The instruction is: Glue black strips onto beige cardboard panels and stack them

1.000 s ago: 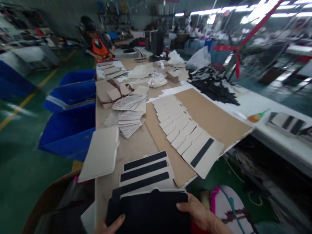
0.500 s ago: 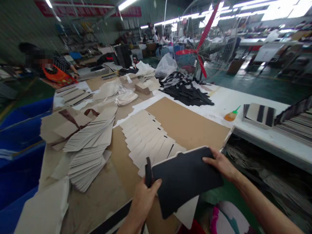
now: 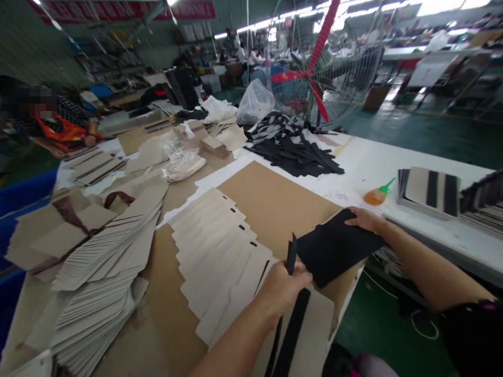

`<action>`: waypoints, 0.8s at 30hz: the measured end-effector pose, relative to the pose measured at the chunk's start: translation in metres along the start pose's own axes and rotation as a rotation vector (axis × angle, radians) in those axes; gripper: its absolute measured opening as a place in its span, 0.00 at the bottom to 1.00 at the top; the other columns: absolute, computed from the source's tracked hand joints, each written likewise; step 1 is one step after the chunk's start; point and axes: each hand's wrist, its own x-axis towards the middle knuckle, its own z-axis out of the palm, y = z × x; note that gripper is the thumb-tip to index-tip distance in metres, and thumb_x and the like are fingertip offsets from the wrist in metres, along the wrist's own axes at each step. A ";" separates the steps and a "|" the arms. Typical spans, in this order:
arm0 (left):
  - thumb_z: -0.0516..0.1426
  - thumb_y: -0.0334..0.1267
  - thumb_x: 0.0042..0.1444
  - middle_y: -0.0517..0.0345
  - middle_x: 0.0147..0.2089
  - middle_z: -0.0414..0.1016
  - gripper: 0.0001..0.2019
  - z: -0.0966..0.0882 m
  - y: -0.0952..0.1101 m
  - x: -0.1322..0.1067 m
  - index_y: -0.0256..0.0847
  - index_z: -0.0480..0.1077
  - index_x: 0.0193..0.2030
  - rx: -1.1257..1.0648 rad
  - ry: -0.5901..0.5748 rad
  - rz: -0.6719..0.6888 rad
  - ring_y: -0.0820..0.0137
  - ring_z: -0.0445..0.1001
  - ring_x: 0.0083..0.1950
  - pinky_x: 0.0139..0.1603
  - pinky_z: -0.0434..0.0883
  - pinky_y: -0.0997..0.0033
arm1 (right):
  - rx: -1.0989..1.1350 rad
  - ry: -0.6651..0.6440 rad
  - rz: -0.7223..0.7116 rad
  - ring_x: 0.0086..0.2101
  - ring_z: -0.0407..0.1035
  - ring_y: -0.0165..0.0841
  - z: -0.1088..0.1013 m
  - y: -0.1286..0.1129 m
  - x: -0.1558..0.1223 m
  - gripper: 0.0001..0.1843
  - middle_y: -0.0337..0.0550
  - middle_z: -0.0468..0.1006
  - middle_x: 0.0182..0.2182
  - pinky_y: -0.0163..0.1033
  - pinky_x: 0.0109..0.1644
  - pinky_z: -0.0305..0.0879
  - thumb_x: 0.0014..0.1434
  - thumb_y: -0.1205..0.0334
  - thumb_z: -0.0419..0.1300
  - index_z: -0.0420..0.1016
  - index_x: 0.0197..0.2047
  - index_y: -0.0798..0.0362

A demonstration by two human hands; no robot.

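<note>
Black panel [image 3: 338, 246], beige cards [image 3: 214, 256]

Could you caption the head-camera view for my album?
Right hand holding a black panel, left hand a black strip, near overlapping beige panels.

Ribbed wall [image 3: 23, 50] and red banner [image 3: 194, 9] upper left, strip lights [image 3: 220, 36] top centre, bright windows [image 3: 442, 6] upper right, green floor [image 3: 371, 309] lower right
</note>
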 end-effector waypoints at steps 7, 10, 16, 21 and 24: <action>0.58 0.43 0.51 0.61 0.29 0.78 0.07 -0.103 -0.090 -0.119 0.43 0.72 0.32 0.327 0.138 -0.105 0.67 0.74 0.32 0.33 0.64 0.72 | -0.330 -0.025 -0.170 0.66 0.42 0.62 0.042 0.017 -0.049 0.21 0.61 0.61 0.62 0.69 0.65 0.35 0.52 0.52 0.66 0.73 0.49 0.49; 0.57 0.47 0.53 0.59 0.29 0.77 0.10 -0.137 -0.179 -0.179 0.43 0.72 0.31 0.519 0.450 -0.262 0.65 0.75 0.33 0.36 0.65 0.69 | -0.335 -0.190 -0.279 0.57 0.62 0.56 0.074 0.016 -0.122 0.20 0.58 0.72 0.52 0.63 0.61 0.55 0.54 0.41 0.61 0.74 0.47 0.39; 0.46 0.40 0.61 0.46 0.49 0.77 0.16 -0.162 -0.334 -0.280 0.40 0.72 0.46 0.568 0.783 -0.500 0.60 0.76 0.51 0.51 0.69 0.64 | -0.030 -0.937 -0.196 0.36 0.74 0.44 0.157 -0.037 -0.380 0.13 0.45 0.80 0.37 0.51 0.43 0.71 0.53 0.49 0.61 0.78 0.41 0.41; 0.44 0.39 0.62 0.36 0.69 0.55 0.22 -0.160 -0.399 -0.310 0.32 0.63 0.60 0.558 0.892 -0.554 0.55 0.63 0.67 0.62 0.65 0.58 | -0.073 -1.057 -0.297 0.44 0.72 0.41 0.219 -0.050 -0.509 0.24 0.46 0.76 0.49 0.47 0.49 0.69 0.55 0.60 0.57 0.71 0.56 0.47; 0.45 0.39 0.62 0.36 0.71 0.50 0.24 -0.158 -0.420 -0.314 0.32 0.57 0.64 0.533 0.900 -0.562 0.54 0.61 0.68 0.61 0.66 0.58 | -0.185 -0.955 -0.418 0.55 0.65 0.43 0.240 -0.046 -0.528 0.27 0.50 0.70 0.56 0.48 0.61 0.60 0.56 0.64 0.55 0.68 0.60 0.51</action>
